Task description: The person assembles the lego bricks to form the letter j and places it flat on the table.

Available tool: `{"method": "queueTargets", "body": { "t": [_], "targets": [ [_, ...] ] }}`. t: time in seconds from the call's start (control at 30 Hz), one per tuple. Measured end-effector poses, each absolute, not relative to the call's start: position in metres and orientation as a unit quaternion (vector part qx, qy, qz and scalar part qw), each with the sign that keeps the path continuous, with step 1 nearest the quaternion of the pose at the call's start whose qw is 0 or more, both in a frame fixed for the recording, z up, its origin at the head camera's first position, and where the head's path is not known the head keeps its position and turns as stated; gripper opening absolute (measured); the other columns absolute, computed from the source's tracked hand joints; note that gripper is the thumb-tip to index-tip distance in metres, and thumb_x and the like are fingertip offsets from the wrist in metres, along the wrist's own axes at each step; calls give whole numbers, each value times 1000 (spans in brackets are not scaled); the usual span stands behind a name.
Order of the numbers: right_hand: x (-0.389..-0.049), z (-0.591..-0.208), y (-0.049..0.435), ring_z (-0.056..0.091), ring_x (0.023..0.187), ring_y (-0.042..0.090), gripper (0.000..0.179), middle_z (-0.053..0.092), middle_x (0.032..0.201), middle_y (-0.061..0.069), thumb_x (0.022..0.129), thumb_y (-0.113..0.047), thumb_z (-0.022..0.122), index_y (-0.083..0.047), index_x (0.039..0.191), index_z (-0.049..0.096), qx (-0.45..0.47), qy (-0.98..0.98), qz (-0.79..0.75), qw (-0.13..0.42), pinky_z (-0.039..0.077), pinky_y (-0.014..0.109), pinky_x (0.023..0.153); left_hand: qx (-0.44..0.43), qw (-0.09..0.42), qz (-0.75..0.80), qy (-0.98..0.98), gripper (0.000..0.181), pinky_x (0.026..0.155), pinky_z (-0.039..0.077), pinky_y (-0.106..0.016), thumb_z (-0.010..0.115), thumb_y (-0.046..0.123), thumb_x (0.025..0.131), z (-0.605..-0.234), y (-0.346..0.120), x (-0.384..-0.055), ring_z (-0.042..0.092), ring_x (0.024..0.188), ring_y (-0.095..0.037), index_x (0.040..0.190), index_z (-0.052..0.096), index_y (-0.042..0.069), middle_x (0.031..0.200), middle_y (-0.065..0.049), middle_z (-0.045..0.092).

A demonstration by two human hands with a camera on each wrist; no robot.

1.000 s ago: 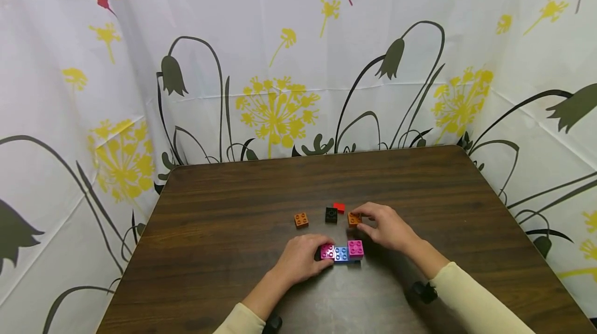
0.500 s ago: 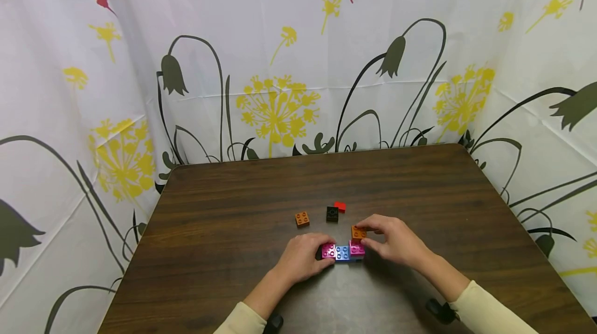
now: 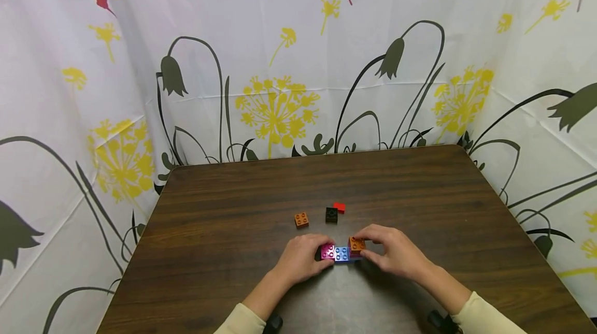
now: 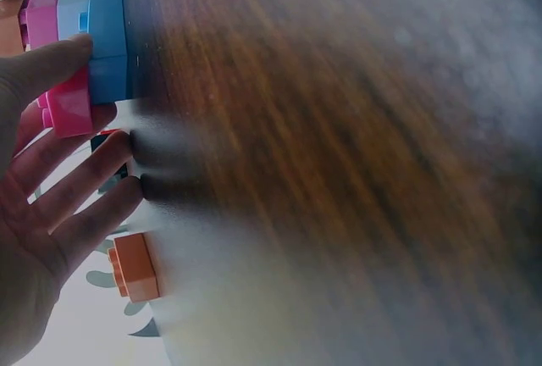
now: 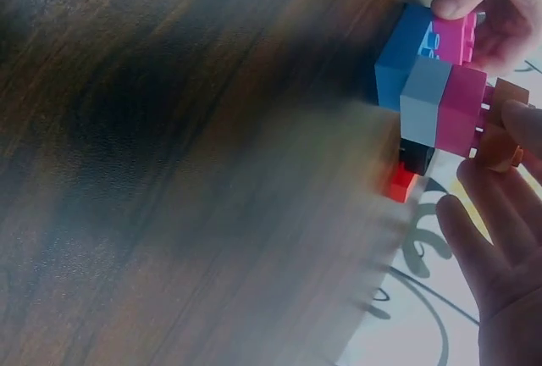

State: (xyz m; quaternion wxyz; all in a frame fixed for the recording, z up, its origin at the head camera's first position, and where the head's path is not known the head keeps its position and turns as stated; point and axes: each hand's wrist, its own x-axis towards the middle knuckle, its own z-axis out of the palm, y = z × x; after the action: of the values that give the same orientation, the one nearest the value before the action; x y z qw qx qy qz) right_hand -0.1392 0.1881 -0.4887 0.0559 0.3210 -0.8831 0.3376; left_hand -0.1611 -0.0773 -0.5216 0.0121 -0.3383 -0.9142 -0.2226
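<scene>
A small toy-brick build stands on the table. Its blue base (image 3: 342, 255) carries a pink brick (image 3: 327, 251) at the left end; at the right end, a pale blue brick (image 5: 423, 105) has a second pink brick (image 5: 457, 113) on top. My left hand (image 3: 300, 259) grips the left end, thumb at the front and fingers behind. Between thumb and fingers, my right hand (image 3: 396, 252) pinches an orange brick (image 3: 356, 244) over the right-hand pink brick. In the right wrist view, pink studs still show beneath the orange brick, so it sits slightly raised.
Behind the build lie a loose orange brick (image 3: 301, 219), a black brick (image 3: 331, 215) and a red brick (image 3: 339, 207), the last two close together. A patterned curtain (image 3: 280, 64) hangs past the far edge of the brown table (image 3: 224, 204).
My right hand has brought the orange brick from beside the black brick toward me, onto the right-hand pink brick. The left hand has kept its grip in place.
</scene>
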Motion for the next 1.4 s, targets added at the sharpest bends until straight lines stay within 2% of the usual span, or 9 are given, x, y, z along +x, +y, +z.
{"method": "queueTargets", "body": {
  "t": [0.13, 0.33, 0.63, 0.93, 1.13, 1.4],
  "targets": [
    [-138, -489, 187, 65, 93, 14, 34, 66, 106, -9, 82, -15, 81, -16, 114, 69, 324, -883, 335, 59, 55, 36, 80, -338, 11, -224, -914, 34, 83, 52, -35, 79, 38, 82, -522, -77, -161, 64, 100, -9, 111, 70, 23, 110, 9, 70],
    [-138, -489, 187, 65, 93, 11, 34, 66, 107, -10, 81, -16, 81, -17, 113, 70, 324, -885, 330, 63, 55, 35, 80, -339, 11, -226, -913, 33, 83, 51, -35, 79, 38, 82, -522, -78, -161, 64, 100, -8, 111, 70, 23, 109, 9, 69],
    [-138, -486, 186, 66, 92, 14, 32, 66, 106, -11, 81, -16, 82, -16, 112, 72, 318, -888, 327, 51, 55, 33, 79, -341, 8, -223, -913, 34, 84, 51, -35, 78, 38, 83, -521, -78, -161, 64, 101, -9, 111, 70, 21, 111, 8, 69],
    [-138, -482, 183, 55, 77, 3, 31, 65, 101, -12, 82, -17, 81, -17, 112, 73, 311, -900, 303, 43, 48, 23, 63, -340, 7, -222, -914, 34, 83, 51, -34, 79, 38, 82, -521, -78, -160, 64, 100, -9, 111, 71, 22, 110, 9, 69],
    [-139, -480, 182, 56, 79, 1, 30, 65, 97, -13, 81, -17, 82, -19, 109, 74, 304, -905, 295, 42, 52, 29, 69, -336, 0, -224, -915, 34, 83, 51, -34, 78, 38, 83, -521, -78, -160, 64, 99, -8, 112, 70, 22, 111, 9, 69],
    [-139, -479, 181, 56, 78, 0, 30, 66, 94, -14, 79, -17, 83, -20, 107, 75, 294, -912, 283, 45, 51, 28, 69, -330, -10, -224, -917, 34, 83, 51, -35, 78, 38, 83, -520, -77, -160, 63, 99, -8, 113, 70, 22, 111, 9, 69]
  ]
}}
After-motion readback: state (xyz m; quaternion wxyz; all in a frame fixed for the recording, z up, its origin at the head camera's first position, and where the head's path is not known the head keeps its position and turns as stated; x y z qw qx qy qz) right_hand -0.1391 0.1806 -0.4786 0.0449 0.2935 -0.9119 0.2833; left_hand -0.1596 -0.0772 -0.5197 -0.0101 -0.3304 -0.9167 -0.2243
